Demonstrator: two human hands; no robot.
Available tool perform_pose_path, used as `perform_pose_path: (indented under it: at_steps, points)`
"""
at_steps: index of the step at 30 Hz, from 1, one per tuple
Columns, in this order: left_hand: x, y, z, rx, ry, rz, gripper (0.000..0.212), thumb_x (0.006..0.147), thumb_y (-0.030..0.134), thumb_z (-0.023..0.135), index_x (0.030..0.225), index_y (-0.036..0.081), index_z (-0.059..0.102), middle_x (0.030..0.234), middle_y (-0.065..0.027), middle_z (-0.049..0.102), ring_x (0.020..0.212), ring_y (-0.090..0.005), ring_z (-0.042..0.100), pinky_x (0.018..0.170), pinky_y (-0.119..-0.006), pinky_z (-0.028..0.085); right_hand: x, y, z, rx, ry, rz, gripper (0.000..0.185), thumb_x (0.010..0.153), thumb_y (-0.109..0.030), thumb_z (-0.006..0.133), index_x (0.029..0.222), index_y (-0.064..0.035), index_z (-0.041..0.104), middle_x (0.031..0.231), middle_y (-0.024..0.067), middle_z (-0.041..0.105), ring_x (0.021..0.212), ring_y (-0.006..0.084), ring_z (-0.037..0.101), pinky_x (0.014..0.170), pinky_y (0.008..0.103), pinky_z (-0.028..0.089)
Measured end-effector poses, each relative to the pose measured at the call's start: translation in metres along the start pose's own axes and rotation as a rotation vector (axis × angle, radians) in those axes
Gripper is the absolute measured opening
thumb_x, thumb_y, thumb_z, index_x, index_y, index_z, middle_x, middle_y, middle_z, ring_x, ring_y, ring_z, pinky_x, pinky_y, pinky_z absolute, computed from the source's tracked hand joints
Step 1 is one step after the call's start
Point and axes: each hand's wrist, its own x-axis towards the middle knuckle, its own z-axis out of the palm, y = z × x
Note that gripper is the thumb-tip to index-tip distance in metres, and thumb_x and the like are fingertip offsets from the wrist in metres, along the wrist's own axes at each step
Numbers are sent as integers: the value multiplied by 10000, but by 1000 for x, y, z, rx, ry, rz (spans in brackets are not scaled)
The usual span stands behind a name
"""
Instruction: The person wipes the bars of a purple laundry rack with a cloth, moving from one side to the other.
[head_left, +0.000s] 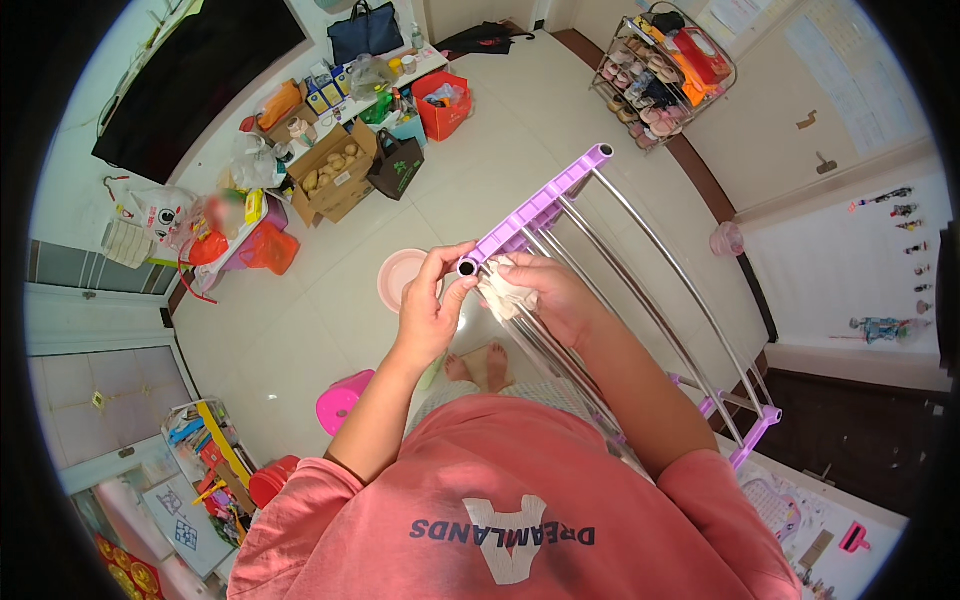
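In front of me stands a rack (652, 255) of shiny metal tubes joined by purple plastic end pieces. My left hand (431, 304) grips the near corner of one purple plastic bar (547, 202), its thumb and fingers around the round dark-centred tube socket. Close beside it, my right hand (555, 292) holds a crumpled cream cloth (508, 286) against the metal tubes just below that bar. The cloth hides part of the tubes. Below my left hand, a pale pink basin (397, 279) rests on the floor, partly covered by that hand.
A bright pink plastic stool (343, 401) is at my left. Further off are a cardboard box of potatoes (341, 176), a black bag (395, 161), a red bag (442, 105) and a shoe rack (652, 82). My bare feet (480, 367) are under the rack's near side.
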Motion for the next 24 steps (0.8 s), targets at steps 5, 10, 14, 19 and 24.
perform_pose_path:
  at_steps: [5, 10, 14, 19, 24]
  points:
    - [3, 2, 2, 4, -5, 9, 323, 920, 61, 606, 1234, 19, 544, 1118, -102, 648, 1047, -182, 599, 929, -304, 449, -23, -2, -6, -116, 5, 9, 296, 922, -115, 547, 1189, 12, 544, 1065, 87, 636, 918, 153, 635, 786, 297, 507]
    - [3, 4, 2, -7, -22, -28, 318, 923, 70, 606, 1232, 26, 546, 1118, -92, 640, 1045, -179, 591, 930, -304, 446, -51, 4, -12, -539, 130, -45, 307, 890, -133, 568, 1176, -22, 559, 996, 61, 606, 864, 127, 578, 760, 286, 488]
    - [2, 2, 3, -69, -19, -68, 309, 931, 86, 603, 1229, 30, 546, 1087, -75, 630, 988, -154, 580, 910, -290, 446, -45, 3, -2, -626, 163, -71, 324, 910, -119, 556, 1210, 2, 533, 998, 39, 597, 922, 95, 548, 806, 268, 459]
    - [1, 8, 2, -67, -18, -78, 306, 935, 98, 600, 1229, 31, 546, 1054, -63, 626, 934, -138, 569, 880, -278, 451, -4, 14, 5, -720, 200, -319, 293, 905, -122, 559, 1176, -11, 547, 995, 59, 604, 915, 120, 555, 815, 293, 463]
    - [1, 13, 5, 31, 16, -80, 288, 933, 82, 585, 1213, 30, 548, 1025, -77, 626, 923, -147, 578, 871, -290, 457, -3, 18, 8, -974, 293, -362, 278, 906, -134, 559, 1156, -14, 548, 990, 108, 626, 907, 185, 590, 811, 330, 473]
